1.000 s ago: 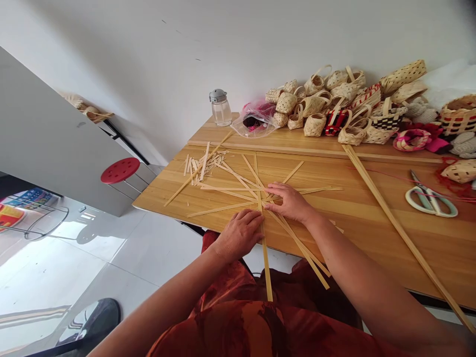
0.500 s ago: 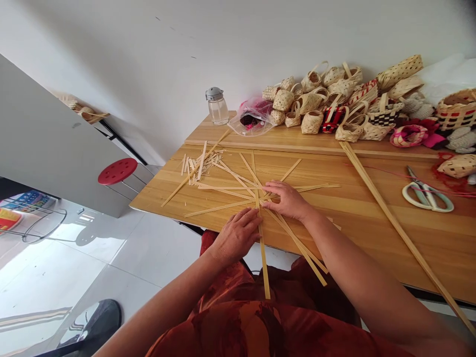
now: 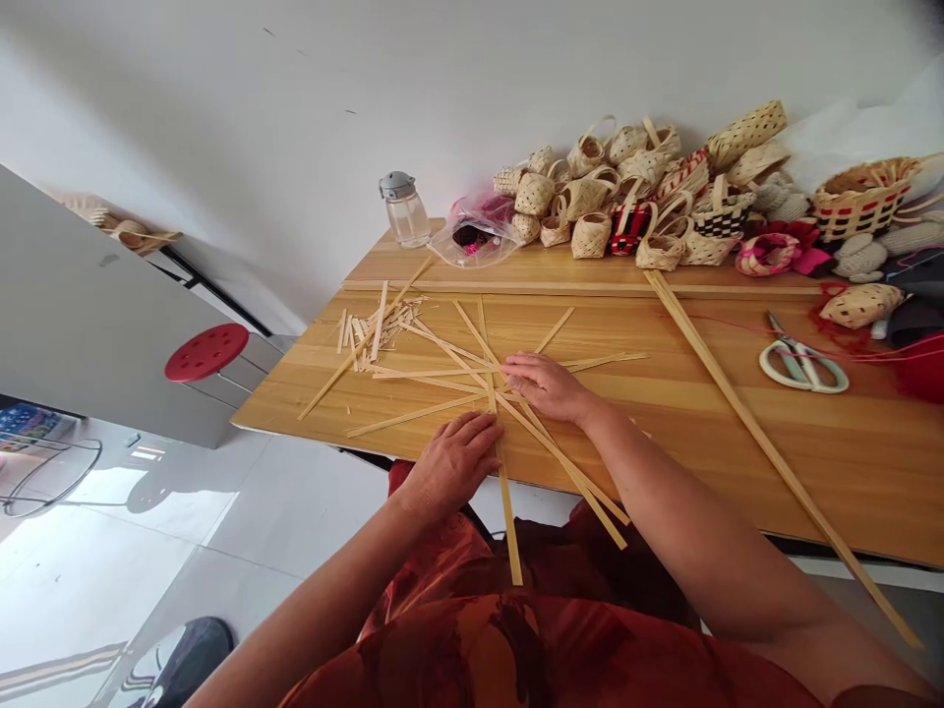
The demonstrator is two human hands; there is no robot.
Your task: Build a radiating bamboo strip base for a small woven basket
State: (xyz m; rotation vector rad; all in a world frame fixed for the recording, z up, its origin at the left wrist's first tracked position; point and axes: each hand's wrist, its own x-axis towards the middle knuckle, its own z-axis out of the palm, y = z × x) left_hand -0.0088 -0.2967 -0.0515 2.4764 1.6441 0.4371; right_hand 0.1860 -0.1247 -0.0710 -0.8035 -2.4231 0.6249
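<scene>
One pair of scissors with white oval handles point(image 3: 800, 356) lies on the light-brown wooden tabletop point(image 3: 885, 462); to its left spreads one star of flat, pale-yellow wooden-looking strips point(image 3: 493, 393), too overlapped and covered to count exactly. One strip point(image 3: 510, 526) runs with its long axis from the tabletop's far side toward the person, its near end pointing at the lap, past the edge. Two hands are on the star, left of the scissors: the left hand point(image 3: 455, 457) lies over that strip, the right hand point(image 3: 546, 385) over the crossing; whether either grip pinches anything I cannot tell. One long bundle of pale strips point(image 3: 748, 418) slants between star and scissors. Beyond the scissors, to their left, sits one heap of over a dozen small woven baskets point(image 3: 640, 175); farther left stands one clear bottle with a grey lid point(image 3: 407, 214).
</scene>
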